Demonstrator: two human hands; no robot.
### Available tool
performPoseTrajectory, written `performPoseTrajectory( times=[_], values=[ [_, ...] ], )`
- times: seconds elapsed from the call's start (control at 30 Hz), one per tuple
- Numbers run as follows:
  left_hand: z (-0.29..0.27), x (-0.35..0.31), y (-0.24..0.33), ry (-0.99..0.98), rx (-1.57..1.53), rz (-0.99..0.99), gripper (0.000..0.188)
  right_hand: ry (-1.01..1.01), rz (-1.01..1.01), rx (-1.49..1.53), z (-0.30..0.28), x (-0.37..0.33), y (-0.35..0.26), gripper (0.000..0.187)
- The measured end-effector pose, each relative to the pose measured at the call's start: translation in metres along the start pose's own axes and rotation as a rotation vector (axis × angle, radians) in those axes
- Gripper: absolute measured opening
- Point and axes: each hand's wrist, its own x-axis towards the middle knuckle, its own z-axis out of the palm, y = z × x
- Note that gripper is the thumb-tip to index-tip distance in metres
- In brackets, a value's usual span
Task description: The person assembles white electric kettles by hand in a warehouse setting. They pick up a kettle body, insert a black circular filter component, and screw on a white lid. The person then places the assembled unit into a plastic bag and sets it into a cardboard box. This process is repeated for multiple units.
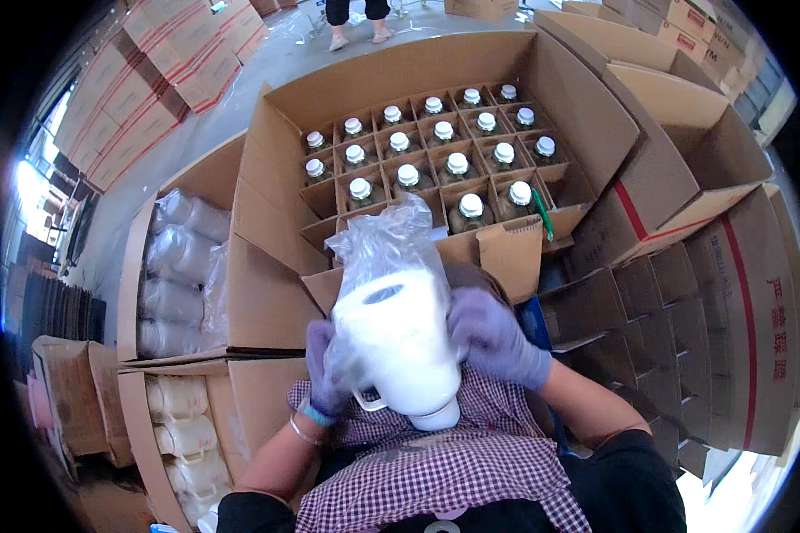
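Observation:
A white jug point(418, 355) with a handle lies tilted over my lap, its narrow end toward me. A clear plastic bag point(391, 229) covers its far part and sticks out crumpled beyond it. My left hand point(327, 369), in a purple glove, grips the jug's left side through the film, close to the handle. On the other side my right hand point(500, 339), gloved too, has its fingers curled against the bagged jug; they seem to pinch the film. Just beyond stands a carton point(280, 191) with glass bottles point(458, 167) capped in white, set in cardboard dividers.
Left of me, one carton holds bagged white jugs point(173, 253) and another holds unbagged ones point(187, 435). A green pen-like thing point(542, 215) sits at the bottle carton's near right. Open cartons point(684, 151) and cardboard dividers point(631, 311) fill the right. A person's legs point(357, 13) show far off.

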Motion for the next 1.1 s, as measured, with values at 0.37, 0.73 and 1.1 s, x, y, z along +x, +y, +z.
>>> performPoseTrajectory(
  times=[0.37, 0.73, 1.1],
  values=[
    [0.051, 0.001, 0.049, -0.048, -0.375, -0.17, 0.043, 0.126, 0.135, -0.175, 0.017, -0.083, -0.081, 0.087],
    [0.231, -0.036, 0.173, -1.06, 0.321, 0.902, 0.028, 1.217, 0.431, -0.296, -0.126, -0.151, -0.116, 0.08],
    [-0.011, 0.033, 0.077, -0.229, 0.676, 0.281, 0.025, 1.372, 0.948, -1.008, -0.416, -0.323, 0.047, 0.072]
  ],
)
